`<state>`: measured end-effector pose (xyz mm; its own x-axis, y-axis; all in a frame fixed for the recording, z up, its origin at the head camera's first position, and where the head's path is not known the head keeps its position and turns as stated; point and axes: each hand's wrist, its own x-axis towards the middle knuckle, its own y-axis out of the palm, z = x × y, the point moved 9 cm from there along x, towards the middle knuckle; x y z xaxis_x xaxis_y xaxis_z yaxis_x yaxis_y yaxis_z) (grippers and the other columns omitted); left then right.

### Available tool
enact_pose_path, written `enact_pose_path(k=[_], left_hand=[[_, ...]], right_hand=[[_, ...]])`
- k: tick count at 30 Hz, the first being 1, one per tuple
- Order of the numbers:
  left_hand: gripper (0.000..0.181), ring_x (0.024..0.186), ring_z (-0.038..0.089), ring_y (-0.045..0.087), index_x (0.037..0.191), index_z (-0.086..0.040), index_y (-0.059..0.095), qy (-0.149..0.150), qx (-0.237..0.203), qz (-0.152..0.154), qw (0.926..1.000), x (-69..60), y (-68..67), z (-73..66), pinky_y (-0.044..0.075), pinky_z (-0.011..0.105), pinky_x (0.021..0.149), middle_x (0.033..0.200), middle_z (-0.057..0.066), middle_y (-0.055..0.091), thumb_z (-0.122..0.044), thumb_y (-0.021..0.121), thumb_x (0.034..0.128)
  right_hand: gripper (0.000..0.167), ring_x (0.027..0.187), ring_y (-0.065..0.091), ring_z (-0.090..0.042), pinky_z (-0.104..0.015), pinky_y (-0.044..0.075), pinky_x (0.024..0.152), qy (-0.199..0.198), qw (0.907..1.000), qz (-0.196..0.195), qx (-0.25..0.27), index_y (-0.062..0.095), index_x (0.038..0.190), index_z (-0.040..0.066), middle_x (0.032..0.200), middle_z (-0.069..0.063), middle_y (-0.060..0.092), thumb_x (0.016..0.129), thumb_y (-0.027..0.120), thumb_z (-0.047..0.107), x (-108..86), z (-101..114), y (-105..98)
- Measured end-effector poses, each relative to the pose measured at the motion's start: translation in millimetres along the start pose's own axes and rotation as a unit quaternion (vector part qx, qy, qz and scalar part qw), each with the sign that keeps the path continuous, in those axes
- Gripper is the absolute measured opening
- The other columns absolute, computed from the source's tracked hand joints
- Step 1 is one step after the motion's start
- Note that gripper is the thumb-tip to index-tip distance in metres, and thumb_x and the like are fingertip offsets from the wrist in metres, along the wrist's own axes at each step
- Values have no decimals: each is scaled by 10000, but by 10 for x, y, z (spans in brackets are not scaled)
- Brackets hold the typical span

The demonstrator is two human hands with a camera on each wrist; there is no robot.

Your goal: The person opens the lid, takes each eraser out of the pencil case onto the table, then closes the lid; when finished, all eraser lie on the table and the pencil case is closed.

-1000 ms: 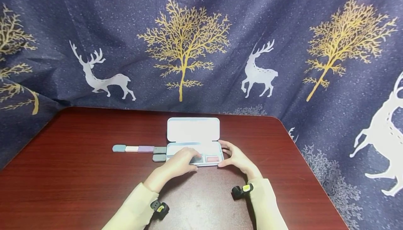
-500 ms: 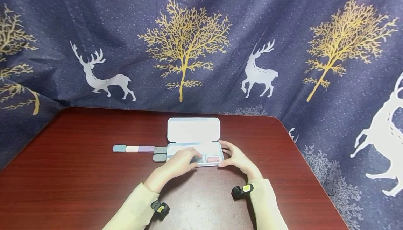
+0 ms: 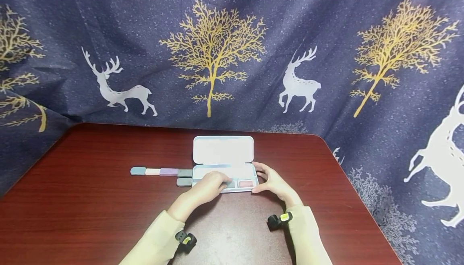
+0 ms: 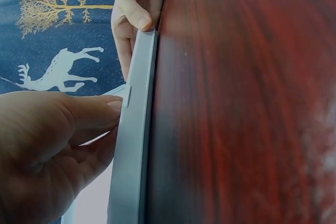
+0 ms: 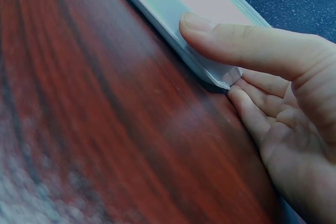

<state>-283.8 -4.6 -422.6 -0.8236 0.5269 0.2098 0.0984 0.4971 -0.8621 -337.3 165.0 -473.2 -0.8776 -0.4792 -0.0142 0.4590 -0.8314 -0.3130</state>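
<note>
A pale blue, shallow hinged case lies on the table with its lid raised at the back. My left hand reaches over its front wall, with thumb and forefinger at a grey block inside. The left wrist view has that thumb close to the front wall; whether it pinches or presses the block is hidden. My right hand grips the case's right end, thumb on the front rim and other fingers at the end corner. A pink block sits in the right compartment.
Left of the case, a row of flat blocks touches end to end: teal, white, purple and dark grey. Another dark grey block lies in front of the last. Behind the table hangs a patterned cloth.
My left thumb has moved in from the front edge toward the grey block, more of which shows now. The right hand, the case and the row of blocks stay put.
</note>
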Motion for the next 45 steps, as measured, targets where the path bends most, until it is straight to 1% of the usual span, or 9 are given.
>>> enact_pose_path(k=[6,11,18,25,35,39,45], left_hand=[[200,1067,285,674,1036,-1,737,107,60,-170,9998,8,-30,-23,509,413,972,1043,117,744,24,635,866],[216,1068,280,672,1018,-23,741,39,33,-239,9997,12,-50,-24,507,408,974,1040,100,744,44,637,841],[229,1082,281,668,1028,-29,736,-128,-180,-206,9995,22,-41,2,511,406,973,1058,104,737,49,622,844],[191,1099,310,659,1053,-13,726,-435,-444,-48,9981,28,-4,81,497,439,987,1077,123,733,-40,656,877],[179,1069,309,668,1038,-5,721,-537,-544,-76,9970,22,-19,94,508,436,968,1056,134,733,-54,657,878],[171,1067,301,670,1031,-11,723,-547,-504,-107,9972,27,-19,96,510,433,965,1053,126,735,-50,656,879],[168,1066,292,671,1034,-18,722,-512,-551,-212,9969,7,-88,78,513,441,956,1052,115,736,-46,658,881]], right_hand=[[913,1363,364,-478,-521,311,1148,24,10000,-32,-31,314,1463,-89,1471,-317,373,692,802,-51,-3,-13,-6],[910,1360,364,-481,-523,309,1148,12,10000,-30,-28,314,1461,-94,1470,-320,371,693,801,-54,-4,-13,-6],[902,1364,366,-476,-513,306,1152,-44,10000,-10,-47,319,1457,-96,1467,-319,378,697,802,-51,5,-9,-3],[904,1360,368,-477,-514,309,1150,-59,10000,-9,-38,317,1457,-99,1474,-319,371,694,800,-56,0,3,-2],[909,1364,357,-484,-514,330,1137,6,10000,-6,4,303,1463,-100,1479,-322,358,700,794,-57,-5,22,2],[906,1365,353,-487,-520,325,1138,-5,10000,2,21,300,1463,-103,1483,-324,353,701,790,-62,-8,32,5],[901,1363,360,-483,-518,332,1134,5,10000,-14,-1,309,1461,-98,1480,-320,360,703,794,-57,-7,11,1]])
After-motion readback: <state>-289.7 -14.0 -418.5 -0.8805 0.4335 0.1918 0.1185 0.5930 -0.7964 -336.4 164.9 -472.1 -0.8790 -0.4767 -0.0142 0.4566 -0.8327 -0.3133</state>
